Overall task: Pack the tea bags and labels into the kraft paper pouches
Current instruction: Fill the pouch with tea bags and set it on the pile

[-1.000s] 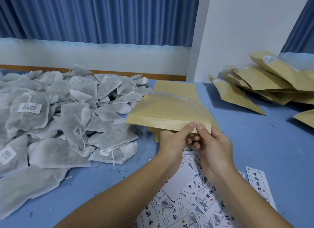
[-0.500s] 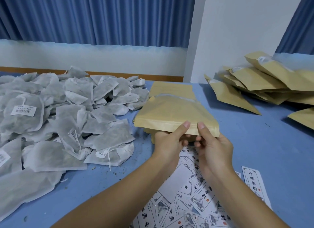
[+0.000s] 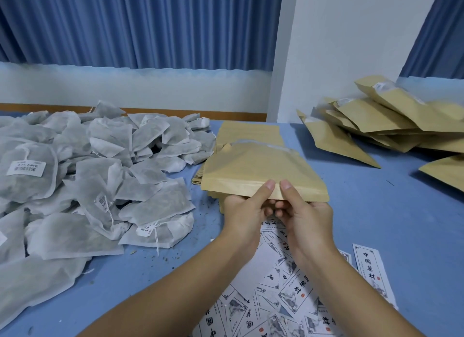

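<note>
A kraft paper pouch (image 3: 261, 171) is pinched at its near edge by the left hand (image 3: 244, 211) and the right hand (image 3: 305, 215), thumbs on top, above the stack of flat pouches (image 3: 247, 133), between the tea bags (image 3: 100, 176) and the labels (image 3: 288, 294) on the blue table (image 3: 389, 211).

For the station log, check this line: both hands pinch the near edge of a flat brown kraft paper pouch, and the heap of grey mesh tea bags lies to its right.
Wrong side: the head view shows the heap of grey mesh tea bags left of the flat brown kraft paper pouch. The left hand and right hand do pinch its near edge.
</note>
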A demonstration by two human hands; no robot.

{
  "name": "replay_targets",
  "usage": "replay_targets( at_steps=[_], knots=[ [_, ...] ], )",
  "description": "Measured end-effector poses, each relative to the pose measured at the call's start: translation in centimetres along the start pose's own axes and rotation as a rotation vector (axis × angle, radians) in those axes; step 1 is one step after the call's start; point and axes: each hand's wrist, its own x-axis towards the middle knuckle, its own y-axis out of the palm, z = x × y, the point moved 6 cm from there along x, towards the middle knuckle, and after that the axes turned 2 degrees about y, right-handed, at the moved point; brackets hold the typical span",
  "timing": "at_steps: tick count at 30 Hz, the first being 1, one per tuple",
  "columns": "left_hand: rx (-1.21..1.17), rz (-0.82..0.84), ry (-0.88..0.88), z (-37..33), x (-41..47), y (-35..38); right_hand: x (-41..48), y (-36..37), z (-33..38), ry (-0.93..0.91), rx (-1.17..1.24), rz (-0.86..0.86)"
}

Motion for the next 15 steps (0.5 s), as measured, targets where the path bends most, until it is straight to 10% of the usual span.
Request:
replay_targets(
  at_steps=[15],
  knots=[
    [0.062,-0.044,0.047,-0.56,0.13,-0.39,0.32,0.01,0.21,-0.047,-0.036,-0.002]
  ],
)
